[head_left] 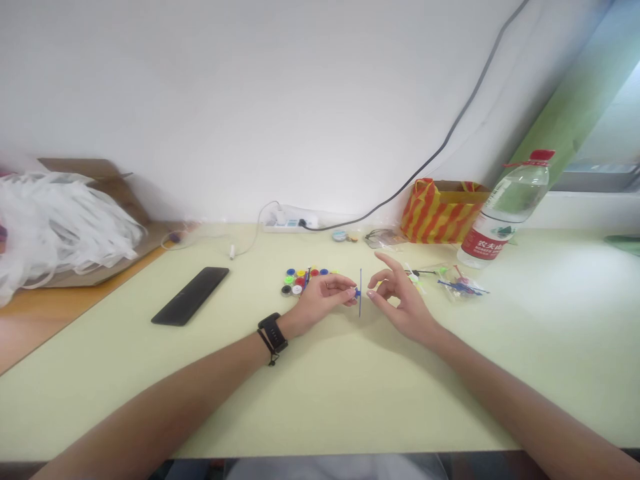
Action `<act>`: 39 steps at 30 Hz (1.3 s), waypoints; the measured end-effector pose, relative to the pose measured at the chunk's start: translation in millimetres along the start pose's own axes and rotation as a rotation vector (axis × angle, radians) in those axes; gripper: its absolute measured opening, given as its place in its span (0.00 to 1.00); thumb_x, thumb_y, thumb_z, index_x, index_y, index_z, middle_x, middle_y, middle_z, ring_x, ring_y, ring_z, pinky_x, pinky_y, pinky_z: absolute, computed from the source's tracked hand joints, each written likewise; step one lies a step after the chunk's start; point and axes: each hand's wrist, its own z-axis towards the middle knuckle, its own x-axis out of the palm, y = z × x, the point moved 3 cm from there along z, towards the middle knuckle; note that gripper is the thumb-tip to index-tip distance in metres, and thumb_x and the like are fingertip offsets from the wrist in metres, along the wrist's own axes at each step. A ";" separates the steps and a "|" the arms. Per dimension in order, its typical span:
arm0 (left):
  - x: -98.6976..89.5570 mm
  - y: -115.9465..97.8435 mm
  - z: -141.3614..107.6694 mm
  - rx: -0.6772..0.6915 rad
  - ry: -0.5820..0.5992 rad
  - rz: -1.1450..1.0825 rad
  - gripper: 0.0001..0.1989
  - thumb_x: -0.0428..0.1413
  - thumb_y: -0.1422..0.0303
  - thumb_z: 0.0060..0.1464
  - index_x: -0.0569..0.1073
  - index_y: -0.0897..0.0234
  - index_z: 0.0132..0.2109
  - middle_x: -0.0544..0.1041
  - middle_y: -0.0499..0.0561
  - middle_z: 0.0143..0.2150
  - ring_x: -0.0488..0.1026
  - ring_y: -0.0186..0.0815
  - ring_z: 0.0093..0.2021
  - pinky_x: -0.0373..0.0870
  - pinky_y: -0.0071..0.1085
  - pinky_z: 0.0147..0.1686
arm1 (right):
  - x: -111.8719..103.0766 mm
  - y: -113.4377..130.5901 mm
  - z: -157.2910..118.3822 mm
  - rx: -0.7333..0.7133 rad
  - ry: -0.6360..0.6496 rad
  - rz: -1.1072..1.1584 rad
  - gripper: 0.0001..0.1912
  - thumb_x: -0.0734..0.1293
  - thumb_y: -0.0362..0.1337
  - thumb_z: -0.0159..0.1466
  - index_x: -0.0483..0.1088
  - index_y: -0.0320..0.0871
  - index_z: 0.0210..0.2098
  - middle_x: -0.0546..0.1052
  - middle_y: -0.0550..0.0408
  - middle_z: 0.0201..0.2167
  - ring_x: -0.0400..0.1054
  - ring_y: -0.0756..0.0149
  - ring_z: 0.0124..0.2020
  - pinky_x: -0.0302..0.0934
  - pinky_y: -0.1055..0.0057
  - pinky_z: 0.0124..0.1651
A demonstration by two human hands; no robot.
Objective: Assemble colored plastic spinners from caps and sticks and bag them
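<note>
My left hand (327, 297) pinches the hub of a small blue plastic propeller (361, 303) between thumb and fingertips. The propeller is seen nearly edge-on, its thin blade upright. Just to the right of it is my right hand (403, 303), its index finger raised and its thumb apart from the other fingers, with nothing visible in it. Small round plastic pieces (297, 289) in several colours lie behind my left hand, which partly covers them. Thin plastic pieces in white, green and black (420, 275) lie beyond my right hand, partly hidden.
A clear bag of coloured propellers (463, 285) lies to the right, near a tilted-looking water bottle (493, 227) and a striped bag (435, 217). A black phone-like slab (190, 297) lies left. By the wall is a power strip (285, 225). White straps (70, 220) fill a cardboard box.
</note>
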 end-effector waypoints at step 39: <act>-0.6 2.3 0.5 -0.015 0.018 -0.024 0.17 0.70 0.62 0.53 0.80 0.69 0.45 0.82 0.56 0.40 0.82 0.40 0.40 0.78 0.36 0.45 | 0.8 4.6 -1.8 -0.037 0.062 -0.176 0.26 0.64 0.43 0.71 0.57 0.52 0.67 0.77 0.51 0.45 0.73 0.62 0.37 0.71 0.63 0.40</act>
